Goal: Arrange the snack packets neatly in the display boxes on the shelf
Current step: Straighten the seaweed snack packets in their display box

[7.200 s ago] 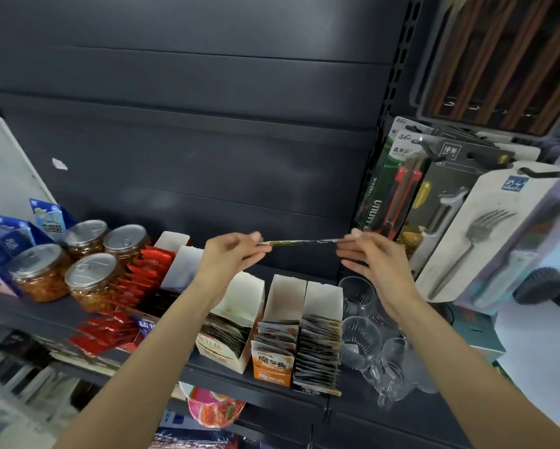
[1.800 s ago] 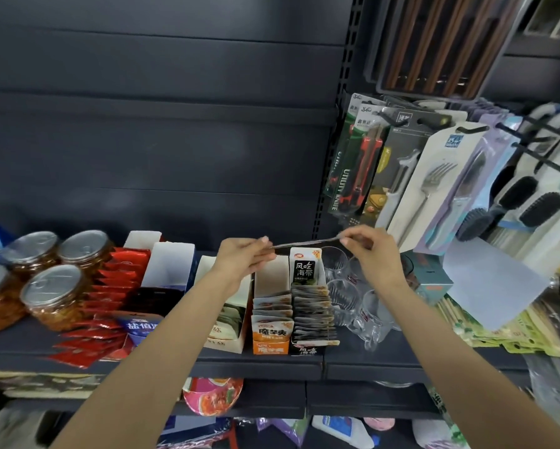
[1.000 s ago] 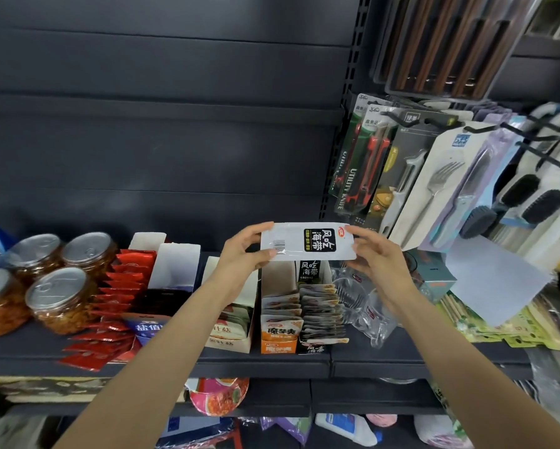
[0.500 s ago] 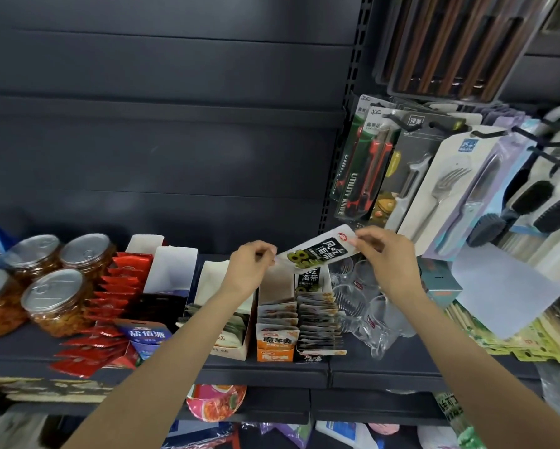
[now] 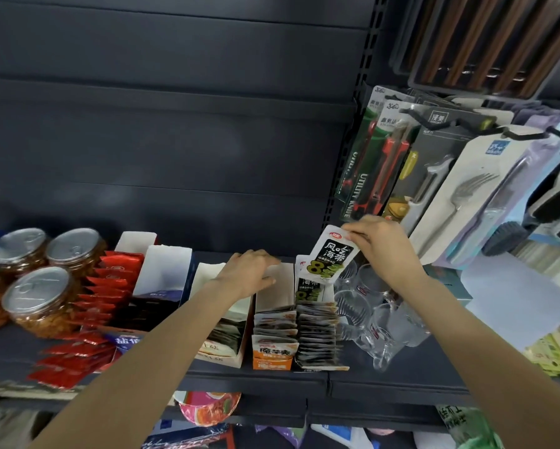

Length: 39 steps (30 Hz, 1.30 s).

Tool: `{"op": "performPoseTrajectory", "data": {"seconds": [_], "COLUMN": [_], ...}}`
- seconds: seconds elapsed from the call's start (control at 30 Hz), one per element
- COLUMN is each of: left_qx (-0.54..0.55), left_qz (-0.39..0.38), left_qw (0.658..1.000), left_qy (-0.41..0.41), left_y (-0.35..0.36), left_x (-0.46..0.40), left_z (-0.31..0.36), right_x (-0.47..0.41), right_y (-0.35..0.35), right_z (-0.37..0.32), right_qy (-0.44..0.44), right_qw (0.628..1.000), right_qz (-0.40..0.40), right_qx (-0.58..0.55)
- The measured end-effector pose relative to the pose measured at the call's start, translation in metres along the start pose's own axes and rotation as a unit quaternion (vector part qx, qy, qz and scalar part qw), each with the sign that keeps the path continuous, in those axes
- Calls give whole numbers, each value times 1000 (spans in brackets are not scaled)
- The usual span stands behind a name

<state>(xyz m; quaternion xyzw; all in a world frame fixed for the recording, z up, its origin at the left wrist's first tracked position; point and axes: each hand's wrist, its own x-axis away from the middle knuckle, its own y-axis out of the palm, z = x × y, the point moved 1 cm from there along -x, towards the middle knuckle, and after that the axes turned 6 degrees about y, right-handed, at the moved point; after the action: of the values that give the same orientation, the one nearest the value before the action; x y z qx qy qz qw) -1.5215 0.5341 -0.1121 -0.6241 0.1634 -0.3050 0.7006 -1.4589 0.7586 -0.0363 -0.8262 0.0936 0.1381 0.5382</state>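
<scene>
A dark shelf [image 5: 385, 380] runs across the scene, backed by a dark panelled wall. At its left stand plastic jars [image 5: 35, 299] with pull-tab metal lids, filled with an orange-brown food. Next to them a row of red sachets [image 5: 110, 286] spills forward toward the near edge. In the middle sit several white cardboard display boxes [image 5: 273, 319] side by side, each holding a row of upright snack packets; one box has an orange front with writing too blurred to read. The rightmost box [image 5: 317, 335] is packed with dark-edged packets, and just beside it on the right stand clear glass mugs [image 5: 379, 322]. On the right, carded hardware hangs from pegs: a pack reading "UTILITY KNIFE" [image 5: 362, 186], and a card with a fork [image 5: 463, 202]. The right hand [image 5: 382, 244] pinches the top corner of a white and black snack packet [image 5: 332, 256] with its fingers, holding it upright and tilted just above the far end of the rightmost box; it bears Chinese characters and a large green "8". The left hand [image 5: 249, 273] rests, fingers loosely bent, on the tall back flaps of the middle boxes.
</scene>
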Motion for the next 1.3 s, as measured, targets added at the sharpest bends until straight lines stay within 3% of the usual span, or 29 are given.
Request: {"op": "performPoseTrajectory", "data": {"seconds": [0.23,0.43,0.77,0.93,1.13,1.3], "left_qx": [-8,-4,5,-4,-35,-40], "left_qz": [5,14,21,20,40,44], "left_qw": [1000,1000,1000,1000,999,998], "left_qy": [5,9,8,5,-10,-21], "left_y": [3,5,6,6,10,13], "left_x": [-6,-8,-9,-5,0,6], "left_z": [-3,-4,-5,-5,-2,1], "right_x": [-8,-16,-12,-13,3,22], "right_y": [29,64,95,99,81,64], "right_z": [-2,0,8,5,6,6], "right_qy": [-6,67,64,57,64,96], "right_qw": [994,981,992,988,990,964], "right_qz": [-101,-169,-86,-99,-123,-231], "right_qx": [30,65,64,108,-18,-86]}}
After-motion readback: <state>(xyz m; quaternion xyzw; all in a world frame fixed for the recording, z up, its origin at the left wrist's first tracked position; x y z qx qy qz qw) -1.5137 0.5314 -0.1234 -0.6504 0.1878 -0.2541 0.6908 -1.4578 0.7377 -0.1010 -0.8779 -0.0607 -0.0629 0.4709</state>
